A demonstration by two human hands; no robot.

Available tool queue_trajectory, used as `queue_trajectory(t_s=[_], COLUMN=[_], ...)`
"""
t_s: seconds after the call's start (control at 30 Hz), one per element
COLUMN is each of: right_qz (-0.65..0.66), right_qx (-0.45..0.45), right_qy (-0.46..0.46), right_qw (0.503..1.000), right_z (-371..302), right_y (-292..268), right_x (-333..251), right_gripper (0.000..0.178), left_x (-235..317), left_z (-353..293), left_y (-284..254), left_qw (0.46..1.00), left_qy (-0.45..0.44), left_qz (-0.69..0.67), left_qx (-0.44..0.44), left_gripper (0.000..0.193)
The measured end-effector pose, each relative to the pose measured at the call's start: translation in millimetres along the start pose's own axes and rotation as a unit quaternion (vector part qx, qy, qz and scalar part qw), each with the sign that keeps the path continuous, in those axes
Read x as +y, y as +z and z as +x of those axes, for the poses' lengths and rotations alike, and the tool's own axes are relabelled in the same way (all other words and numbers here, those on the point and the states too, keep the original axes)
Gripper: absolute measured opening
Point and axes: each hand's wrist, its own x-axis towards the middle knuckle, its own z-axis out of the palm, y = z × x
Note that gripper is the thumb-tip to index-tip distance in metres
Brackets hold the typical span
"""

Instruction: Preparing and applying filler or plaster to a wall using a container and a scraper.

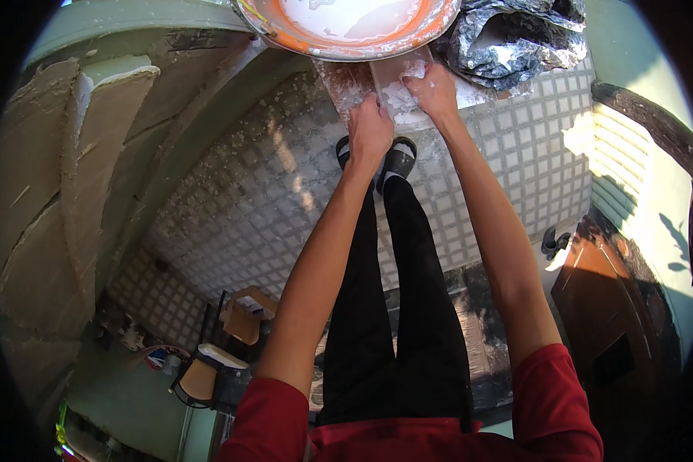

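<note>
Both of my arms reach forward to the far side of the view. My left hand (371,125) is closed at the near left edge of a pale, flat, translucent-looking piece (387,71). My right hand (433,91) is curled over a clump of wet white paste (413,71) at that piece's right side. More white paste (403,100) lies between the two hands. Just beyond them stands a wide orange basin (316,42) with white, milky material (354,17) inside. The fingertips of both hands are partly hidden.
A paste-smeared board (339,81) lies under the hands, with crumpled silvery plastic (508,46) at its right. Large flat slabs (35,131) lean at the left. My sandalled feet (398,159) stand on spattered tiles (262,208). Behind are a cardboard box (246,317) and a brown wooden panel (604,308).
</note>
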Motion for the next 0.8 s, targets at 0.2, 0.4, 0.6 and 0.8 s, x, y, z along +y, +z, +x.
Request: queue_trajectory(t_s=[0.2, 0.4, 0.6, 0.8], right_qz=[0.007, 0.018, 0.041, 0.029], right_qx=[-0.009, 0.018, 0.014, 0.021], right_qy=[-0.029, -0.023, -0.125, -0.188], right_qw=[1.000, 0.999, 0.991, 0.982], right_z=[11.3, 9.7, -2.0, -23.6], right_y=[-7.5, -9.9, -3.4, -4.1], right_x=[-15.4, -36.8, -34.1, -27.7], right_gripper=[0.031, 0.026, 0.033, 0.029], left_x=[-0.6, 1.1, -1.5, -5.1], left_z=[1.4, 1.8, 3.0, 3.5], left_y=[-2.5, -4.6, -2.5, -1.8], left_qw=[1.000, 1.000, 1.000, 1.000], left_qy=[-0.007, -0.010, -0.009, 0.000], left_qz=[-0.010, -0.015, -0.012, -0.010], left_qx=[-0.009, -0.018, -0.019, -0.012], left_gripper=[0.022, 0.022, 0.021, 0.021])
